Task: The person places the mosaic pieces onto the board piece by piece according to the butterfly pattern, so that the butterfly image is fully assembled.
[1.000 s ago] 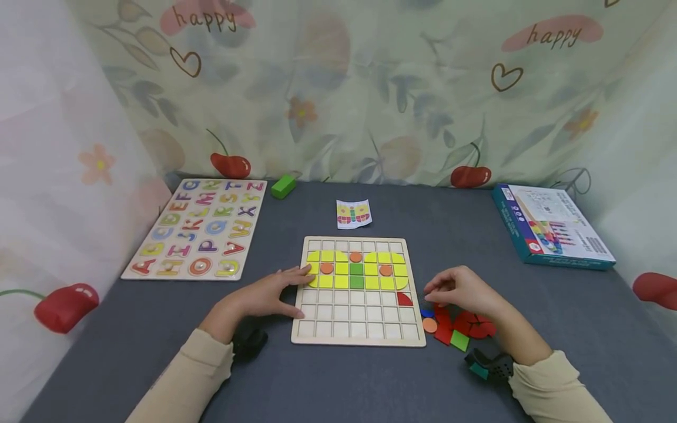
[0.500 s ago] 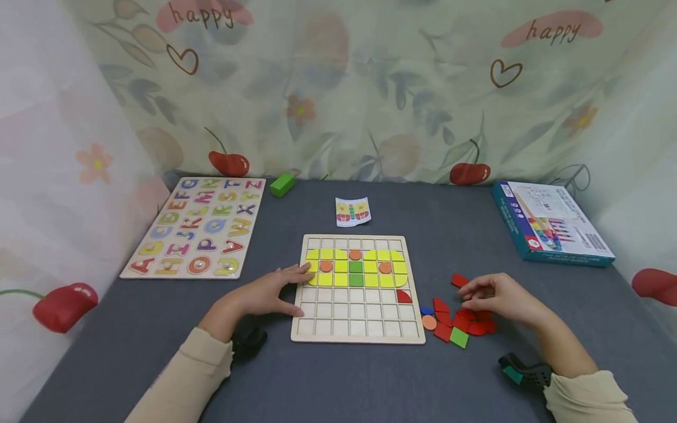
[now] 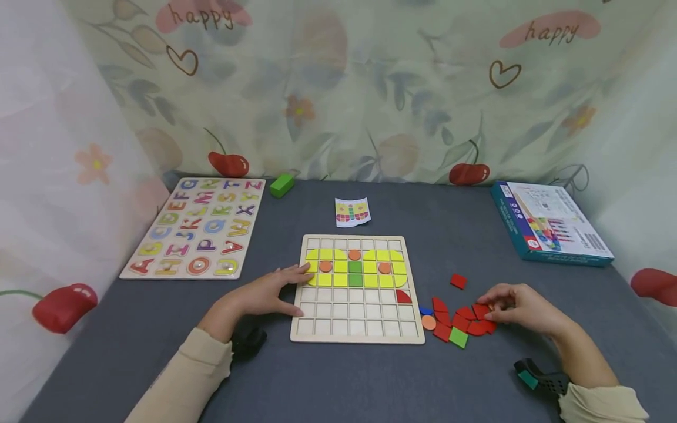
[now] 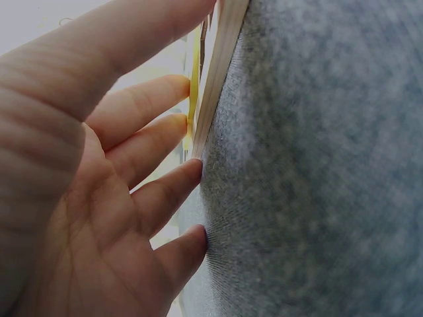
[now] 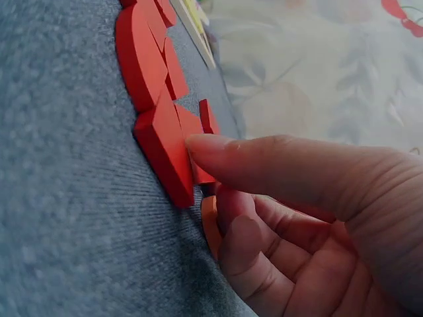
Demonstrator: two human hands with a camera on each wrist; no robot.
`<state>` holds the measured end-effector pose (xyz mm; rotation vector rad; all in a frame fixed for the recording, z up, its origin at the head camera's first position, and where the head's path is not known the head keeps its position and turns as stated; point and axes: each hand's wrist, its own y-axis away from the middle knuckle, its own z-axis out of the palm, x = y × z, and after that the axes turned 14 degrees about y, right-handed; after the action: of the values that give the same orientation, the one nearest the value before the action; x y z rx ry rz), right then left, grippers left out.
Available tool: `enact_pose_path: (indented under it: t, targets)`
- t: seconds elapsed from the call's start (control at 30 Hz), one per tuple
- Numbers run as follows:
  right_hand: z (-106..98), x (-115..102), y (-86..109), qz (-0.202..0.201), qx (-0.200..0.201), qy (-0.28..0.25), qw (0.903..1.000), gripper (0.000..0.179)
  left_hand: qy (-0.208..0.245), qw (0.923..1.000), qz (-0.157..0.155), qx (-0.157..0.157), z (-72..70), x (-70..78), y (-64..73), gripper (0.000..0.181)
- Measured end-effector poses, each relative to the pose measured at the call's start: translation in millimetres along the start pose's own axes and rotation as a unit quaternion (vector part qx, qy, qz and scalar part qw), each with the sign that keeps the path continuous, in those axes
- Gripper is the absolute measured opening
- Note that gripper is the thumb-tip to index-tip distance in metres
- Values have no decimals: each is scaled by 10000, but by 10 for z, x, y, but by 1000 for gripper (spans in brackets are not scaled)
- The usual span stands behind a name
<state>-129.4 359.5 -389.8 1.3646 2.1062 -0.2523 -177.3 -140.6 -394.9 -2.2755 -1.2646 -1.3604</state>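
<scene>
A wooden grid board [image 3: 338,324] lies on the table, with yellow, orange and green pieces set in its upper rows and one red quarter-circle piece [image 3: 404,296] lower right. My left hand [image 3: 262,292] rests at the board's left edge, fingers spread and fairly straight; in the left wrist view fingertips [image 4: 177,86] touch a yellow piece and the wooden side. Right of the board, my right hand [image 3: 529,308] pinches a red flat piece [image 3: 480,311] between thumb and index finger at the right end of a loose pile. The right wrist view shows the thumb against red, an orange piece [image 5: 211,224] beneath the fingers.
Near the pile lie a green square [image 3: 458,337], an orange disc [image 3: 429,322], a blue piece [image 3: 425,311] and a separate red square [image 3: 458,281]. Further off are a butterfly picture card [image 3: 352,212], an alphabet board [image 3: 181,234], a green block [image 3: 282,185] and a box [image 3: 560,226].
My right hand has moved right, from beside the board to the pile's far end. A red square now lies apart behind the pile. The left hand has stayed still.
</scene>
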Motion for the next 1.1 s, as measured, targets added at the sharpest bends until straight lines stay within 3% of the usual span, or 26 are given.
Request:
enact_pose_path:
  t: [0.2, 0.5, 0.73, 1.1]
  targets:
    - [23, 9, 3, -52, -44, -50, 10000, 30, 15, 10000, -8, -7, 3, -10, -1, 79]
    - [-10, -106, -111, 476, 44, -289, 9984, 26, -31, 9999, 110, 5, 5, 1, -2, 79]
    - [48, -246, -390, 265, -51, -432, 9987, 26, -34, 9999, 115, 16, 13, -16, -12, 79]
    - [216, -662, -856, -30, -40, -662, 9978, 23, -14, 9999, 145, 4, 3, -10, 0, 79]
